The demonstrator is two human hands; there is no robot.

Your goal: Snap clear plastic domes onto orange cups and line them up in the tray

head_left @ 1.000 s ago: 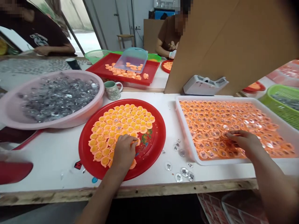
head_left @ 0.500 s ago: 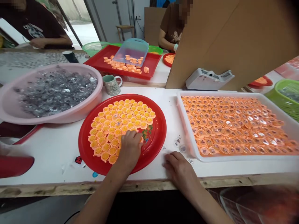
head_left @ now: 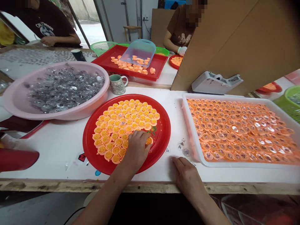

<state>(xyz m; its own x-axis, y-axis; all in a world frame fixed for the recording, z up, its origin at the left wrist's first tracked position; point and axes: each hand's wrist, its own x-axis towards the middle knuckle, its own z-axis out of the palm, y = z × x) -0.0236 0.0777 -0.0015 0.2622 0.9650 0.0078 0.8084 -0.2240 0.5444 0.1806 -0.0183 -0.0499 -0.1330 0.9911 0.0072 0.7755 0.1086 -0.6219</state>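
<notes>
Left hand: curled over plate, its hold untellable.
Cup: lay just right of this nearer hand.
Right hand: lay farther right, hold untellable.

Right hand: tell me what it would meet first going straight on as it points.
The right hand would probably meet the small clear disc, just before the red tray; its height is unclear.

We are making out a capital C starting the lettering on the dark shirt, but little more. The print on the mug and the pale letters on the brown shirt are proving too unclear for us.
</notes>
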